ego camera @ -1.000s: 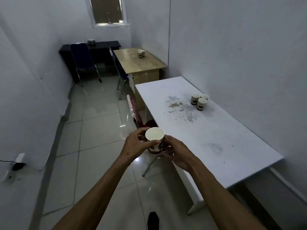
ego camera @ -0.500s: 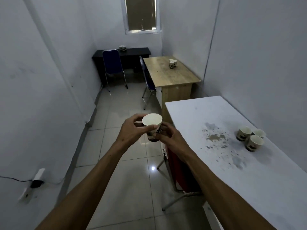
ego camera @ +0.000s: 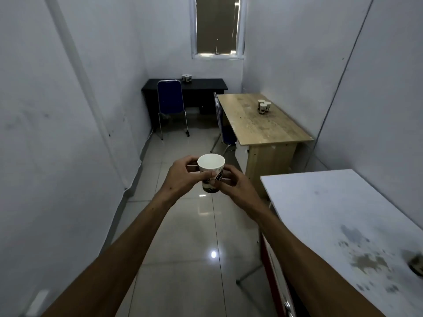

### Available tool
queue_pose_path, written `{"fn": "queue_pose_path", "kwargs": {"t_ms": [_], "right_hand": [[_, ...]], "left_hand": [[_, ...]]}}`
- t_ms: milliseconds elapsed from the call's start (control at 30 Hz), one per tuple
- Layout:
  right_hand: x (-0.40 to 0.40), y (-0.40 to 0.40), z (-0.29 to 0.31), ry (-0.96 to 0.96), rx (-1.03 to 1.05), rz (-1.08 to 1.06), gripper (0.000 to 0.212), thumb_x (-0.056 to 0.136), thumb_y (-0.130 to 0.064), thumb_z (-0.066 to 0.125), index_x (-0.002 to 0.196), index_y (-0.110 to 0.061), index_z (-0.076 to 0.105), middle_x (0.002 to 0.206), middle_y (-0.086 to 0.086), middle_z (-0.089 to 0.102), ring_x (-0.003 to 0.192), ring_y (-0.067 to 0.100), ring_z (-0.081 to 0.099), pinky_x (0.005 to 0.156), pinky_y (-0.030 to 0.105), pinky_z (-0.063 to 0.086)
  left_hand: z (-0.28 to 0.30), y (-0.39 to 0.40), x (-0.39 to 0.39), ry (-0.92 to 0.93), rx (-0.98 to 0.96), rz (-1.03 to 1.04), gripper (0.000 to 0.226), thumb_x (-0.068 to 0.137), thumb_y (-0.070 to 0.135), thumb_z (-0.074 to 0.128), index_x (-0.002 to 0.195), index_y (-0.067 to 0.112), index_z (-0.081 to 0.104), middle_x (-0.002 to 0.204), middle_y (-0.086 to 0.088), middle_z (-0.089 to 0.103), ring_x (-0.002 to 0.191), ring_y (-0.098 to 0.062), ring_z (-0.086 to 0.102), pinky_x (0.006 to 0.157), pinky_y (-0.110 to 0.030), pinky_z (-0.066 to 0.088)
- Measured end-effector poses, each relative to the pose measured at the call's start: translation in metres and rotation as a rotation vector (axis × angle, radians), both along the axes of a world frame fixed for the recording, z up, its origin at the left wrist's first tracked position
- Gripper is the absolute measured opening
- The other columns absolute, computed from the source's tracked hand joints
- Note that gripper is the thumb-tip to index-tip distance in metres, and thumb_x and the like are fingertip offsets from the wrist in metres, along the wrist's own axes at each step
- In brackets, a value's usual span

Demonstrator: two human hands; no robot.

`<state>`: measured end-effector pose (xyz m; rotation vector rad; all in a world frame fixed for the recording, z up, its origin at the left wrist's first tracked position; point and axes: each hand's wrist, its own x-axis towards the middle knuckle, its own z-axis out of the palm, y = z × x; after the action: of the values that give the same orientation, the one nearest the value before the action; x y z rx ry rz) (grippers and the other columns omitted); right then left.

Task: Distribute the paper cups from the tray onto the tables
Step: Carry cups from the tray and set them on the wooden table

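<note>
Both hands hold one upright paper cup (ego camera: 211, 172) out over the tiled floor: the left hand (ego camera: 183, 177) wraps its fingers round the cup's upper wall, the right hand (ego camera: 233, 186) pinches its lower side. Right of the hands stands a white table (ego camera: 332, 213); beyond them, a wooden table (ego camera: 258, 124) carries a cluster of cups (ego camera: 264, 106).

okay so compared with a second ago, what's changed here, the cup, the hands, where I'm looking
The view has swung away from the white table toward the far end of the room: the wooden table and black desk now sit ahead, and the white table's cups have slid almost out of frame. Unchanged: the left hand and right hand still hold the same paper cup upright between them.
</note>
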<state>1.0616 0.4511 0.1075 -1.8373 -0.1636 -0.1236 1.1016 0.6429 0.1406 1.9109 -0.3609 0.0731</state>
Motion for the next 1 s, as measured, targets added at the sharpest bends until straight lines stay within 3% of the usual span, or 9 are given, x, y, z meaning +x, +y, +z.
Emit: {"fn": "queue_pose_path", "kwargs": {"t_ms": [100, 300, 567, 733, 900, 1000], "right_hand": [[0.071, 0.019, 0.011, 0.002, -0.025, -0.034, 0.065, 0.080, -0.048, 0.079, 0.137, -0.030, 0.053, 0.130, -0.006, 0.066, 0.116, 0.008, 0.064, 0.099, 0.044, 0.055], [0.185, 0.040, 0.027, -0.020, 0.019, -0.089, 0.063, 0.084, -0.038, 0.078, 0.138, -0.021, 0.052, 0.132, -0.002, 0.064, 0.120, 0.010, 0.061, 0.102, 0.040, 0.054], [0.340, 0.026, 0.019, -0.046, -0.029, -0.157, 0.069, 0.081, -0.047, 0.079, 0.141, -0.027, 0.050, 0.134, -0.005, 0.062, 0.123, 0.011, 0.058, 0.102, 0.039, 0.053], [0.453, 0.004, 0.017, -0.059, -0.050, -0.205, 0.067, 0.084, -0.043, 0.077, 0.142, -0.024, 0.050, 0.132, -0.003, 0.062, 0.121, 0.011, 0.058, 0.102, 0.039, 0.053], [0.578, -0.019, 0.032, -0.033, -0.039, -0.203, 0.062, 0.084, -0.041, 0.078, 0.138, -0.028, 0.052, 0.128, -0.006, 0.064, 0.117, 0.009, 0.061, 0.098, 0.041, 0.056], [0.645, -0.027, 0.038, -0.051, -0.068, -0.202, 0.061, 0.084, -0.039, 0.079, 0.137, -0.025, 0.054, 0.125, -0.004, 0.066, 0.114, 0.011, 0.064, 0.095, 0.040, 0.057]], "left_hand": [[0.013, 0.017, 0.075, 0.000, 0.017, -0.033, 0.060, 0.072, 0.036, 0.088, 0.124, 0.016, 0.066, 0.115, 0.005, 0.071, 0.104, -0.008, 0.067, 0.085, -0.024, 0.058], [0.032, 0.031, 0.199, 0.000, 0.037, -0.131, 0.059, 0.074, 0.037, 0.085, 0.126, 0.019, 0.063, 0.114, 0.007, 0.068, 0.101, -0.002, 0.063, 0.075, -0.013, 0.051], [0.023, 0.016, 0.361, -0.007, 0.037, -0.182, 0.062, 0.072, 0.039, 0.086, 0.126, 0.019, 0.063, 0.118, 0.005, 0.069, 0.106, -0.008, 0.065, 0.084, -0.023, 0.056], [0.017, -0.009, 0.483, -0.009, 0.038, -0.240, 0.060, 0.073, 0.036, 0.086, 0.125, 0.018, 0.063, 0.119, 0.002, 0.069, 0.108, -0.011, 0.064, 0.082, -0.020, 0.054], [0.027, -0.029, 0.611, -0.016, 0.037, -0.265, 0.063, 0.074, 0.034, 0.086, 0.128, 0.015, 0.062, 0.121, 0.000, 0.069, 0.110, -0.013, 0.065, 0.088, -0.030, 0.059], [0.031, -0.036, 0.677, -0.024, 0.041, -0.261, 0.062, 0.074, 0.035, 0.085, 0.128, 0.015, 0.062, 0.118, 0.004, 0.068, 0.106, -0.007, 0.063, 0.085, -0.024, 0.056]]}}
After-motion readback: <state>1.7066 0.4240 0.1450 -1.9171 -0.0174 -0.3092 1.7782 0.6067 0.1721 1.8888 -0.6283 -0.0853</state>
